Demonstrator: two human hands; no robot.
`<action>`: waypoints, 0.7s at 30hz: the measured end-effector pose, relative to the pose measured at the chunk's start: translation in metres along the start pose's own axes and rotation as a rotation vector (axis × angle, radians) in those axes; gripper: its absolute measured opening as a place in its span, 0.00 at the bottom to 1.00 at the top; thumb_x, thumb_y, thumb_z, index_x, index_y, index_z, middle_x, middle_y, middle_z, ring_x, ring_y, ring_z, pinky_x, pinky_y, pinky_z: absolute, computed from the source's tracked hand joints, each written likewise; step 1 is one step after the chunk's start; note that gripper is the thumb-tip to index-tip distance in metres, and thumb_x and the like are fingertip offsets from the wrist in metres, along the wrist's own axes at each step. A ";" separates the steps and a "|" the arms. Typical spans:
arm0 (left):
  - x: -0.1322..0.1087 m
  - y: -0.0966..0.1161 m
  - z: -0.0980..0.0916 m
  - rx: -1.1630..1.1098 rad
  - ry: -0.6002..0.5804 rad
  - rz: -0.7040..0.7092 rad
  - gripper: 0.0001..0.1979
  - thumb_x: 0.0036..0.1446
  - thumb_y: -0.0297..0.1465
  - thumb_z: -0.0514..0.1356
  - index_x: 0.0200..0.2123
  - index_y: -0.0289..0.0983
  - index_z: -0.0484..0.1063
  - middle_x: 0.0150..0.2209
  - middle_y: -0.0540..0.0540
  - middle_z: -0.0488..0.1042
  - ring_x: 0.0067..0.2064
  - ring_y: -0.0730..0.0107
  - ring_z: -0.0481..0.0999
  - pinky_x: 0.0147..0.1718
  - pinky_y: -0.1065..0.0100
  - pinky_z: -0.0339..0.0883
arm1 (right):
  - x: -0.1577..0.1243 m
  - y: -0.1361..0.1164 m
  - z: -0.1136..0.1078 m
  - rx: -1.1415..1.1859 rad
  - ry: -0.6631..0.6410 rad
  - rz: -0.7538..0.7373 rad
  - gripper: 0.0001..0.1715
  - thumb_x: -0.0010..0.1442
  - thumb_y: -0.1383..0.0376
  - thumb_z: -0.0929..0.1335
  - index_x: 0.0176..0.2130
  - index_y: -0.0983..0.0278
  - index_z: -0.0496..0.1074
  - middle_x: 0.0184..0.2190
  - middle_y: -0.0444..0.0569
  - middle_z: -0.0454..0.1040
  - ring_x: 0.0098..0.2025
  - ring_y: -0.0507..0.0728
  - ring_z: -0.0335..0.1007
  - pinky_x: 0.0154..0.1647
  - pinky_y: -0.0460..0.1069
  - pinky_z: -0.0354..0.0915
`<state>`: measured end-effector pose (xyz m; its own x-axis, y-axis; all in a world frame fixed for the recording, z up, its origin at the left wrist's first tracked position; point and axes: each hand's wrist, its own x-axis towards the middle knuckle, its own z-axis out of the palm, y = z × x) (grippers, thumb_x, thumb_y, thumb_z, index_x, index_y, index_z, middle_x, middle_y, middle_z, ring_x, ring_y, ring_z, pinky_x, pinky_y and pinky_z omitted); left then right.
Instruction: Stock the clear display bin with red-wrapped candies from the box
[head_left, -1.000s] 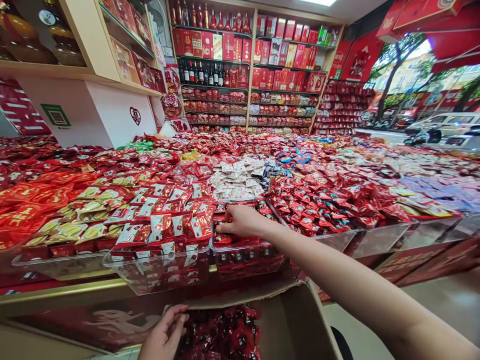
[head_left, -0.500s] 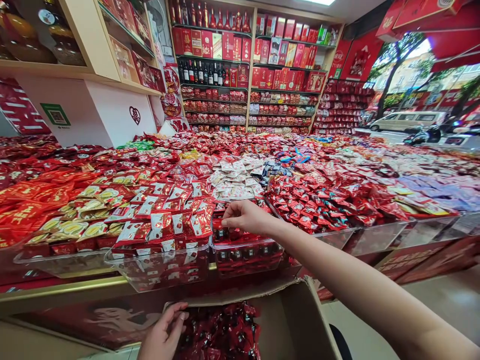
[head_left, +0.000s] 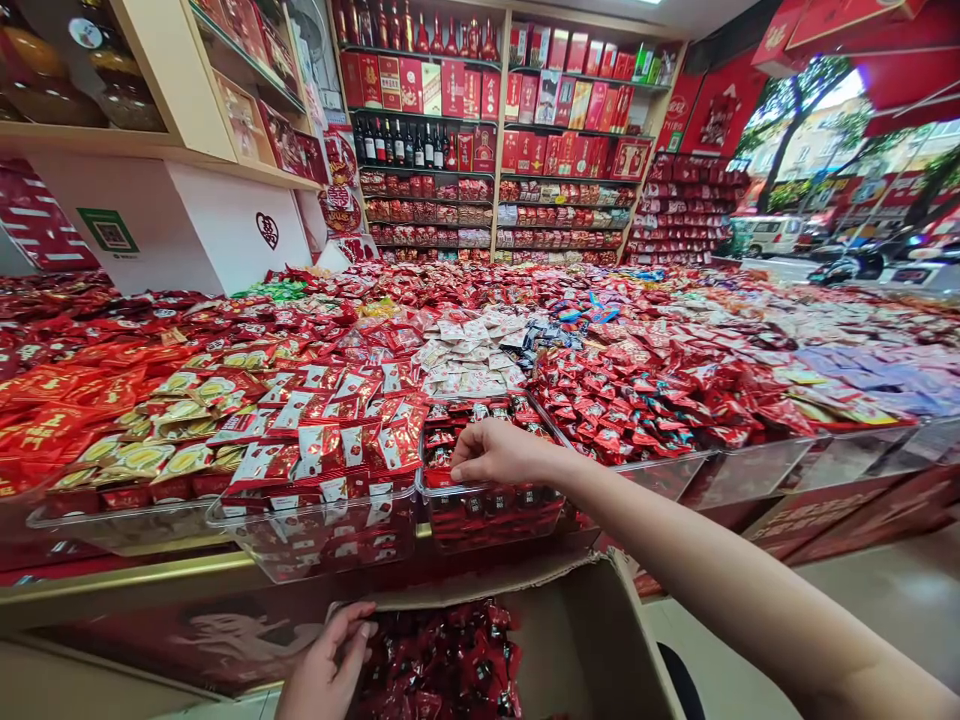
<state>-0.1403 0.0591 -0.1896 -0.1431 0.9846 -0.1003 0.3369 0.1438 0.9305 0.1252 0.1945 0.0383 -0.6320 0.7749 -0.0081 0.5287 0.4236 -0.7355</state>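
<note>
My right hand (head_left: 491, 455) hangs over a clear plastic bin (head_left: 491, 535) filled with small red packets (head_left: 480, 410) that have dark labels. Its fingers are curled into a pinch close to the bin's near rim, and whatever lies between the fingertips is hidden. Below, my left hand (head_left: 330, 660) grips the far left edge of an open cardboard box (head_left: 585, 620), thumb and forefinger at the rim. Shiny dark-red wrapped candies (head_left: 450, 655) fill the left part of this box; its right part shows bare cardboard.
Left of the bin stands another clear bin (head_left: 315, 540) heaped with red-and-white packets. White packets (head_left: 472, 350) lie behind, and red packets (head_left: 622, 410) pile up to the right. Shelves (head_left: 502, 140) of bottles and boxes line the back. A street opens at right.
My right hand has come slightly down and nearer, to the bin's near rim, uncovering packets behind it. My left hand and the box stay put. A van outside has shifted.
</note>
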 end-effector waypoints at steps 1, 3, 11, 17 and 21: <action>0.000 0.001 0.000 0.002 0.006 0.003 0.15 0.49 0.42 0.55 0.40 0.43 0.67 0.36 0.50 0.75 0.41 0.63 0.74 0.37 0.67 0.70 | 0.000 -0.001 0.000 -0.024 -0.007 -0.001 0.07 0.46 0.64 0.68 0.28 0.67 0.72 0.22 0.43 0.71 0.23 0.48 0.63 0.23 0.42 0.56; -0.001 0.002 0.000 0.004 0.019 0.012 0.15 0.49 0.42 0.55 0.39 0.44 0.68 0.35 0.50 0.76 0.41 0.63 0.75 0.37 0.67 0.71 | -0.002 -0.004 -0.002 -0.061 -0.023 -0.016 0.08 0.47 0.64 0.67 0.28 0.67 0.72 0.22 0.43 0.72 0.23 0.48 0.63 0.23 0.42 0.56; -0.004 0.010 0.001 0.124 0.072 0.071 0.15 0.48 0.41 0.56 0.39 0.44 0.69 0.33 0.49 0.78 0.39 0.62 0.76 0.33 0.69 0.72 | -0.024 -0.015 -0.005 -0.109 0.266 -0.143 0.08 0.51 0.67 0.65 0.33 0.68 0.72 0.30 0.47 0.74 0.31 0.50 0.66 0.32 0.44 0.58; -0.002 0.011 0.002 0.308 0.010 0.064 0.15 0.53 0.41 0.49 0.42 0.43 0.61 0.36 0.47 0.76 0.41 0.64 0.75 0.36 0.68 0.69 | -0.020 -0.011 0.000 -0.156 0.204 -0.232 0.10 0.53 0.68 0.63 0.33 0.67 0.74 0.30 0.49 0.75 0.32 0.52 0.68 0.33 0.45 0.59; -0.011 0.013 0.004 0.427 -0.022 0.056 0.14 0.54 0.41 0.47 0.43 0.43 0.58 0.41 0.46 0.74 0.44 0.63 0.72 0.42 0.65 0.64 | -0.047 -0.020 0.008 -0.091 0.216 -0.306 0.11 0.53 0.69 0.62 0.32 0.67 0.73 0.28 0.47 0.74 0.31 0.51 0.67 0.33 0.44 0.59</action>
<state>-0.1305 0.0505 -0.1783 -0.0951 0.9933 -0.0653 0.6989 0.1133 0.7061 0.1394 0.1458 0.0480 -0.6399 0.6828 0.3527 0.3879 0.6832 -0.6187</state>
